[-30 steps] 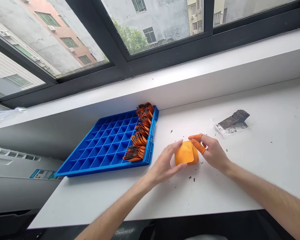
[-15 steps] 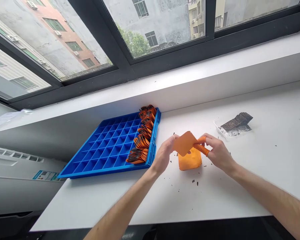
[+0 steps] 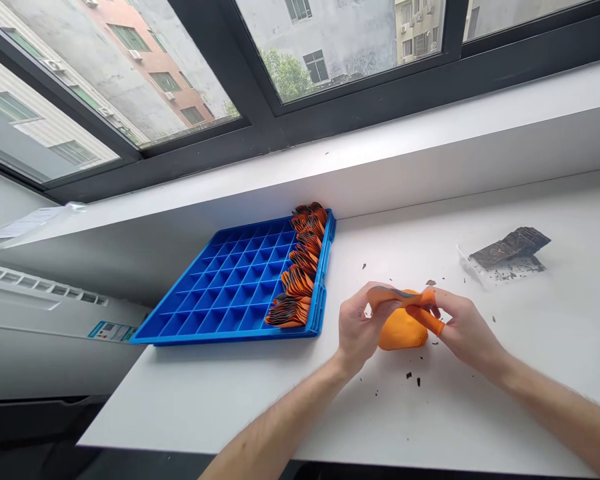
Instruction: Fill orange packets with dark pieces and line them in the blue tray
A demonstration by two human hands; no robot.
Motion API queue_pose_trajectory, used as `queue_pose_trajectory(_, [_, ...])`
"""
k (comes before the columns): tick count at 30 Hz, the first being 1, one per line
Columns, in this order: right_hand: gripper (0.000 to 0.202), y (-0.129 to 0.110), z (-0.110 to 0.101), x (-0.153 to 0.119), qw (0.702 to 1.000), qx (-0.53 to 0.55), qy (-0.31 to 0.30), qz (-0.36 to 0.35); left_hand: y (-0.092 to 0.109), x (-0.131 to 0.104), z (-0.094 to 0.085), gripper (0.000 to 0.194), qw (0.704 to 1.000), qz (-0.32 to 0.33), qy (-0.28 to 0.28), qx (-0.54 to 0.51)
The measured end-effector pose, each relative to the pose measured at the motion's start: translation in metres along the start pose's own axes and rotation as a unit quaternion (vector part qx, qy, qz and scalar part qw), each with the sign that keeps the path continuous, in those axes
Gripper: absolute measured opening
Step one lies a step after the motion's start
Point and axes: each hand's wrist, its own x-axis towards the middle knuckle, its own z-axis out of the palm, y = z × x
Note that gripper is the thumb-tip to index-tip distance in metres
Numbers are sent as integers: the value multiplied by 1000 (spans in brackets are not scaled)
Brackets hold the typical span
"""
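Note:
Between my two hands is an orange square sheet (image 3: 387, 295) with rounded corners, bent along its length and dark on its inner side. My left hand (image 3: 361, 323) pinches its left end. My right hand (image 3: 463, 328), with orange covers on thumb and finger, grips the right end. Just under the sheet, a stack of orange squares (image 3: 403, 331) lies on the white table, partly hidden by my hands. To the left, a blue compartment tray (image 3: 220, 287) holds bundles of folded orange-and-black pieces (image 3: 290, 311) along its right column.
Dark thin strips (image 3: 513, 245) lie on a clear plastic wrapper or tray (image 3: 485, 273) at the right. Small dark flakes (image 3: 419, 382) are scattered on the white table (image 3: 220, 400). A window sill (image 3: 410, 140) runs along the back.
The orange sheet was flat and facing me; now it is tilted and bent between both hands. My view has shifted, so the tray and hands appear further right.

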Motion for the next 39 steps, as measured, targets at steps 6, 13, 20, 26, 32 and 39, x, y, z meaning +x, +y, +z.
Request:
queue_pose_trajectory(6, [39, -1, -1, 0, 999, -33, -9, 21, -2, -1, -2, 24, 1000, 19, 3, 22])
queue_pose_trajectory(13, [41, 2, 0, 3, 997, -67, -19, -20, -3, 1, -8, 17, 991, 130, -4, 38])
queue_pose_trajectory(20, [45, 2, -63, 20, 971, -191, 140, 29, -1, 4, -12, 9, 983, 174, 19, 56])
queue_pose_trajectory(26, [45, 11, -143, 46, 842, -469, 113, 242, 2, 2, -9, 11, 982, 179, 5, 57])
queue_pose_trajectory(32, [51, 36, -139, 57, 782, -556, 18, 282, 4, 0, -8, 10, 980, 189, -13, 67])
queue_pose_trajectory(39, [42, 43, -132, 64, 778, -555, -17, 295, 4, 0, -7, 6, 976, 209, 5, 61])
